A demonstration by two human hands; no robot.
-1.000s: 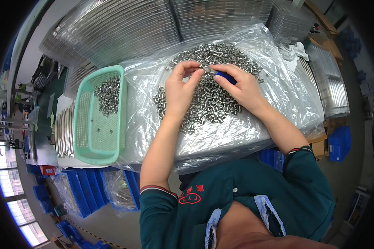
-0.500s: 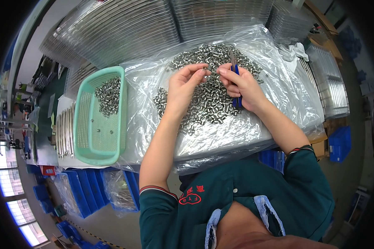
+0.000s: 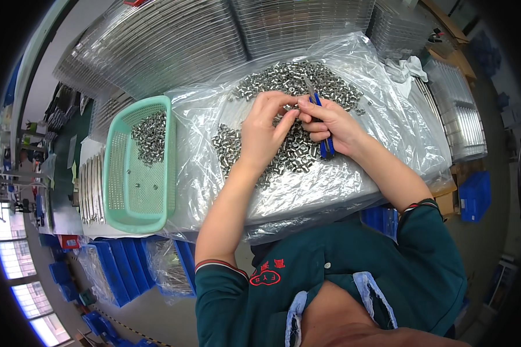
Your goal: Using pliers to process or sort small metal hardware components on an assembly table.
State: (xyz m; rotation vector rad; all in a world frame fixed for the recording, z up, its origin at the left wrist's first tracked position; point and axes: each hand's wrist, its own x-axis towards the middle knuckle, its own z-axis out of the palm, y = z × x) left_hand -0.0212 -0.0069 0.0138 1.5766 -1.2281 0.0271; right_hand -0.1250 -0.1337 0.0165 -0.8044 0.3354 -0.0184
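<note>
Surface: a work surface (image 3: 341,191) draped in clear plastic sheeting (image 3: 388,115); the loose film could slide or bunch under the forearms and carry parts toward the near edge.
Basket: a mint green mesh basket (image 3: 171,173) sits just left of the sheeting, partly filled with small metal parts; a careless toss could miss it.
Pile: a heap of small metal parts (image 3: 295,153) lies under and beyond both hands; a nudge could scatter pieces.
Right hand: the right hand (image 3: 333,124) holds blue-handled pliers (image 3: 321,124), its grip closed round the handles; the tips could slip off a part.
Left hand: the left hand (image 3: 263,133) pinches a small part at its fingertips beside the pliers' tip; it could drop back into the pile.
</note>
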